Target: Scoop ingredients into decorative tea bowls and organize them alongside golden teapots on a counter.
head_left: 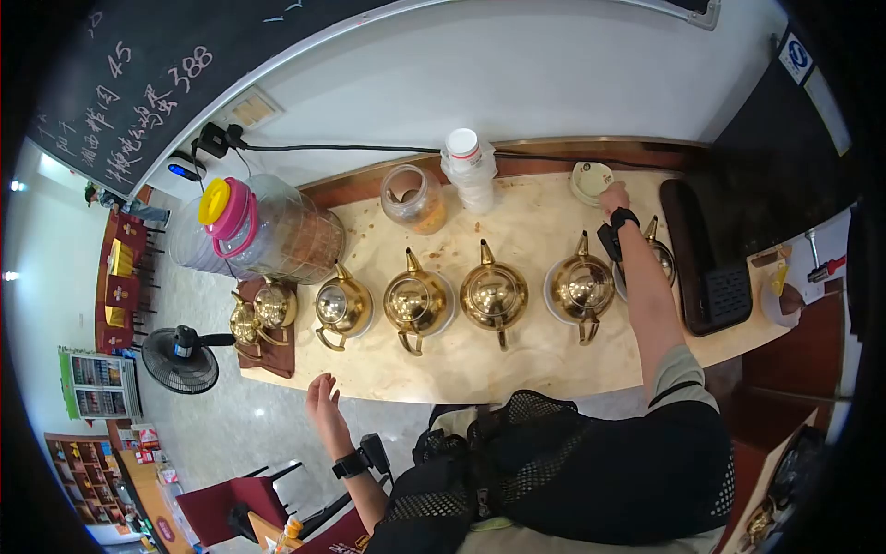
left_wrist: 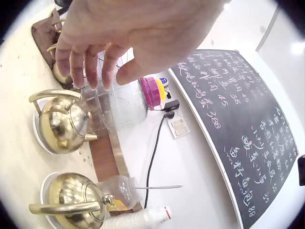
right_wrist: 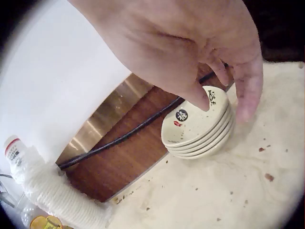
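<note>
At the back right of the table in the head view, my right hand (head_left: 616, 198) reaches over a stack of small cream bowls (head_left: 586, 179). The right wrist view puts the thumb of that hand (right_wrist: 190, 47) over the inside of the top bowl (right_wrist: 195, 125), with a finger just outside the stack; whether they touch it cannot be told. Black and red marks decorate this bowl. My left hand (head_left: 329, 415) hovers off the table's front left edge, holding nothing. Its relaxed fingers hang spread in the left wrist view (left_wrist: 138, 36).
Several gold teapots (head_left: 495, 294) line the table (head_left: 517, 369), one beneath my right forearm. Behind them stand a large jar (head_left: 286, 231), a glass jar (head_left: 413, 210) and wrapped cups (head_left: 473, 185). A black tray (head_left: 692, 249) lies right; a cable (head_left: 341, 148) runs along the wall.
</note>
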The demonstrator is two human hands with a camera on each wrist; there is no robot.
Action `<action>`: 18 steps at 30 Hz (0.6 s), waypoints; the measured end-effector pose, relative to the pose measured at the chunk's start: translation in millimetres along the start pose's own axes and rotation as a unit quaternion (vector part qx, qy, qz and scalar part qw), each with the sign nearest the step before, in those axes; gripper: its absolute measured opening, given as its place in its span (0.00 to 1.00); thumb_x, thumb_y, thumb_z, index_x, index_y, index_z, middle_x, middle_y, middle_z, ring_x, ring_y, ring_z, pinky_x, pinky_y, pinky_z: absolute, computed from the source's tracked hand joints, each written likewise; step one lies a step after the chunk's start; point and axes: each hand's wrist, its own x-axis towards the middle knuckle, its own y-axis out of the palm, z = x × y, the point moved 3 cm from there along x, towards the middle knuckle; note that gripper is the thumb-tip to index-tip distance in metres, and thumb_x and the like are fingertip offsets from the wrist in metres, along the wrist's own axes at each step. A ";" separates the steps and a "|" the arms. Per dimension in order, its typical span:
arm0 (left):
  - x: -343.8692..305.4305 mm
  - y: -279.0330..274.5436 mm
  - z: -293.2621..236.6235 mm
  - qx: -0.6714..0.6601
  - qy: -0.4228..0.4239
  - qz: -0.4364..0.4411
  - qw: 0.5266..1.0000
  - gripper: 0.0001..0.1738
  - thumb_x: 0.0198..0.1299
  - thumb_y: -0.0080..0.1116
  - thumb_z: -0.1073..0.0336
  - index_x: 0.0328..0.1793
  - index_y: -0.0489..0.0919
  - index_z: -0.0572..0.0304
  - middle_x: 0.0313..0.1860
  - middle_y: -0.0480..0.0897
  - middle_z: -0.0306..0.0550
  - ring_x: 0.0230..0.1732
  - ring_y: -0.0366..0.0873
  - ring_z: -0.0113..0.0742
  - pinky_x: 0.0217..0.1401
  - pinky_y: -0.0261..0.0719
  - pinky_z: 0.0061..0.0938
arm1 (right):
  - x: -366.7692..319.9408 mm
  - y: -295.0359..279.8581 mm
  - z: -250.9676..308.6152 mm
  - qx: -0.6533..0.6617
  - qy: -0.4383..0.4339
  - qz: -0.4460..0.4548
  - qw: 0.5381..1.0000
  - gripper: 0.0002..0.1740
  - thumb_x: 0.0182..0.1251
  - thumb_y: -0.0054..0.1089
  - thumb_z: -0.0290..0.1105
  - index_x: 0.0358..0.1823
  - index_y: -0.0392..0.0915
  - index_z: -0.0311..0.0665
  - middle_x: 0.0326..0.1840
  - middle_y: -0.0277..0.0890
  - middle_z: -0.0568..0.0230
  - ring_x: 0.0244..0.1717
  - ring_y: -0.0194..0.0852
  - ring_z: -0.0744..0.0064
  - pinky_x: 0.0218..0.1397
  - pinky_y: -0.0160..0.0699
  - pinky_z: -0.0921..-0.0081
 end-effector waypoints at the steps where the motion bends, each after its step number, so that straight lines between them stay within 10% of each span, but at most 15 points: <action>1: -0.3 7.9 -2.6 0.002 0.002 0.014 1.000 0.08 0.53 0.47 0.64 0.35 0.72 0.58 0.36 0.74 0.40 0.42 0.69 0.27 0.41 0.64 0.22 | -4.8 -3.4 2.5 0.014 0.015 -0.010 1.000 0.18 0.45 0.49 0.27 0.37 0.62 0.20 0.42 0.67 0.42 0.45 0.66 0.52 0.47 0.65 0.68; 8: 5.7 29.0 -9.8 0.026 0.007 0.042 0.999 0.08 0.54 0.46 0.64 0.36 0.72 0.58 0.35 0.74 0.37 0.41 0.69 0.25 0.41 0.64 0.21 | 15.9 4.3 -6.0 0.101 0.135 0.040 0.985 0.07 0.47 0.50 0.23 0.30 0.71 0.29 0.24 0.72 0.51 0.18 0.70 0.67 0.15 0.68 0.77; 18: 17.4 32.8 -4.4 0.050 0.003 0.053 0.997 0.09 0.54 0.45 0.63 0.36 0.72 0.59 0.36 0.74 0.38 0.41 0.69 0.26 0.41 0.64 0.22 | 29.6 7.0 -18.0 0.271 0.136 0.123 0.945 0.10 0.52 0.45 0.26 0.31 0.69 0.25 0.21 0.70 0.53 0.19 0.71 0.67 0.15 0.71 0.77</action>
